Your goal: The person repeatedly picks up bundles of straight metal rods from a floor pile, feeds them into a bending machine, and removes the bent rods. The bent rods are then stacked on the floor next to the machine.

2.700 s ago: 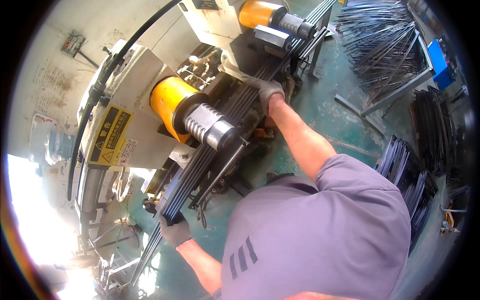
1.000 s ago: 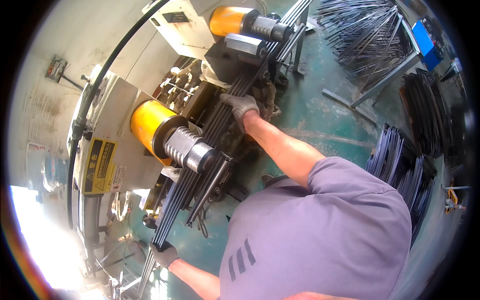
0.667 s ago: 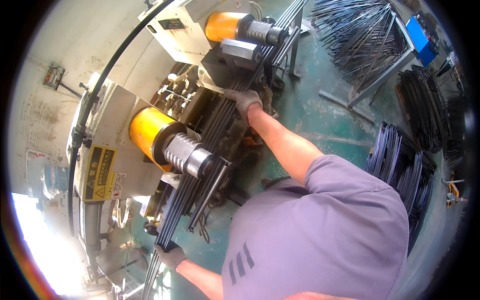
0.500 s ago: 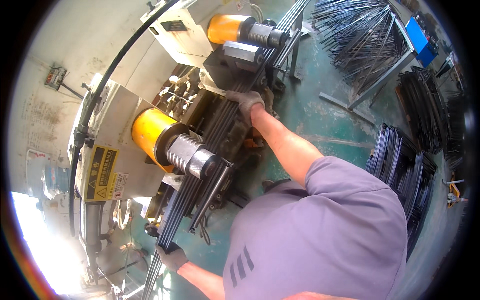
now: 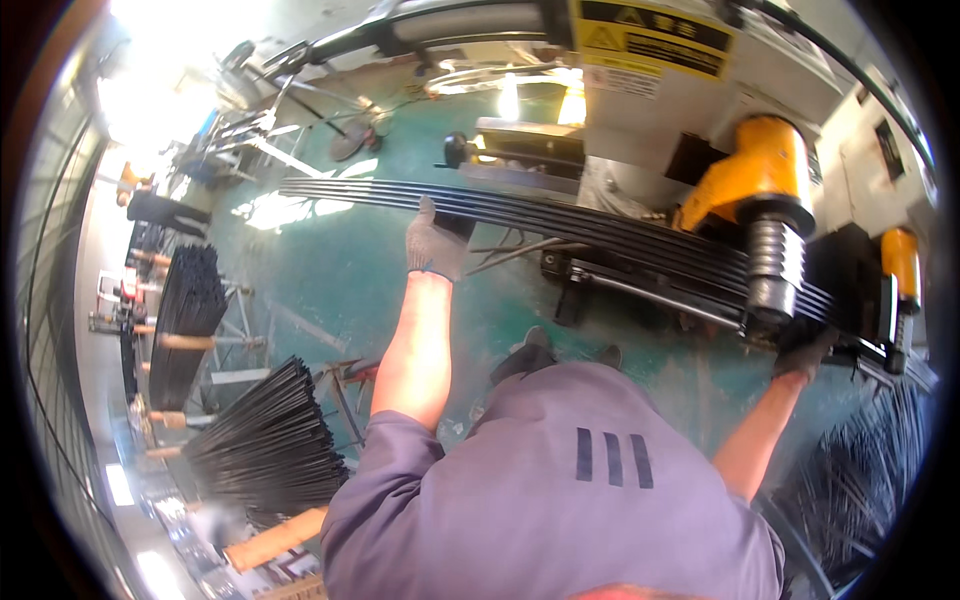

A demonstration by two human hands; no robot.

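Observation:
A row of several long, dark metal bars (image 5: 520,212) lies side by side across a machine, their left ends sticking out over the floor. My left hand (image 5: 438,240), in a grey knitted glove, is closed on this overhanging part, thumb on top and fingers hidden underneath. My right hand (image 5: 803,347), gloved and in shadow, grips the near edge of the bars beside a yellow press cylinder (image 5: 768,165). Its fingers show only in part. The cylinder's ribbed metal ram (image 5: 774,265) stands over the bars, between my two hands; whether it touches them cannot be told.
A second yellow cylinder (image 5: 900,262) stands farther right. A metal rail (image 5: 650,292) runs along the machine's near side. Racks of dark bars (image 5: 265,435) stand at lower left, and a heap of thin rods (image 5: 865,480) at lower right. Another person (image 5: 168,212) is at far left.
My view has swung left, so the machine now appears at the upper right and the racks on the left have come into sight. Both hands stay on the metal bars.

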